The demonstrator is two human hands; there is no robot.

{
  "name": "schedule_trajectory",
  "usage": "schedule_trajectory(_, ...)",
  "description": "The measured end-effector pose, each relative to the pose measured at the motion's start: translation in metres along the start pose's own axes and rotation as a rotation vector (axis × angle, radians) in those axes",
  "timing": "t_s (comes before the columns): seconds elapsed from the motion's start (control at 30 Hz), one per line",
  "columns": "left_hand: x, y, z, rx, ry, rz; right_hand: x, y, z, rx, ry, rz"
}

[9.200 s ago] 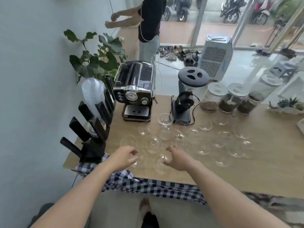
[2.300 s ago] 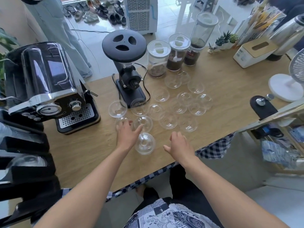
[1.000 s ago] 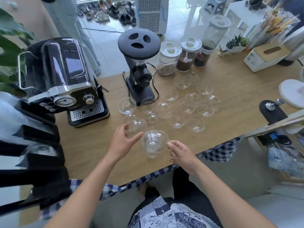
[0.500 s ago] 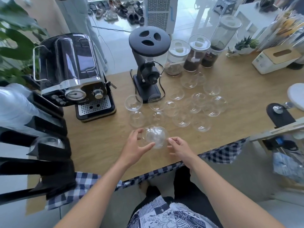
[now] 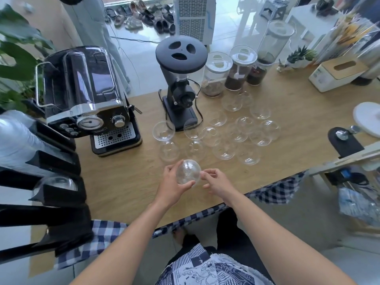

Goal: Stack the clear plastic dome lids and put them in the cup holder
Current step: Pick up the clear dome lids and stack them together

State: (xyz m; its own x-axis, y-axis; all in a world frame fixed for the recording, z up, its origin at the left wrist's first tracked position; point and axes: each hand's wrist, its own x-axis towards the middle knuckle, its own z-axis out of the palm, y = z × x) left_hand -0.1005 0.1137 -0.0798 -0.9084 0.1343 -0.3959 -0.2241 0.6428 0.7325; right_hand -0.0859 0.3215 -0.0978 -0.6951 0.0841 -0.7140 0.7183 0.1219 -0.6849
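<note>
Head view: dome lid [image 5: 188,171] held over the near edge of the worktop [image 5: 123,182], left hand [image 5: 171,187] curled round it, right hand [image 5: 216,182] pinching its right rim. Loose lids [image 5: 224,151] lie scattered beyond, before the grinder [image 5: 181,83]. Cup holder [image 5: 51,194] at far left.

Clear glossy plastic dome lids [image 5: 226,130], matt wood-grain table [image 5: 123,182], glossy black and chrome coffee machine [image 5: 82,89] upper left, matt black grinder [image 5: 181,58], checked cloth [image 5: 98,239] lower left
</note>
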Motion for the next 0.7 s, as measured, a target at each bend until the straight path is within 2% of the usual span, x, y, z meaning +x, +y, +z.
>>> schedule_trajectory(0.13, 0.004, -0.004, -0.002, 0.003, -0.017, 0.003, -0.002, 0.000, 0.001, -0.088, -0.017, -0.017)
schedule_trajectory(0.47, 0.015, -0.013, -0.005, 0.016, -0.139, -0.022, 0.003, -0.005, 0.003, -0.121, -0.010, -0.001)
schedule_trajectory(0.7, 0.019, -0.014, -0.002, 0.087, -0.101, 0.086, 0.007, -0.008, 0.004, -0.209, 0.024, -0.038)
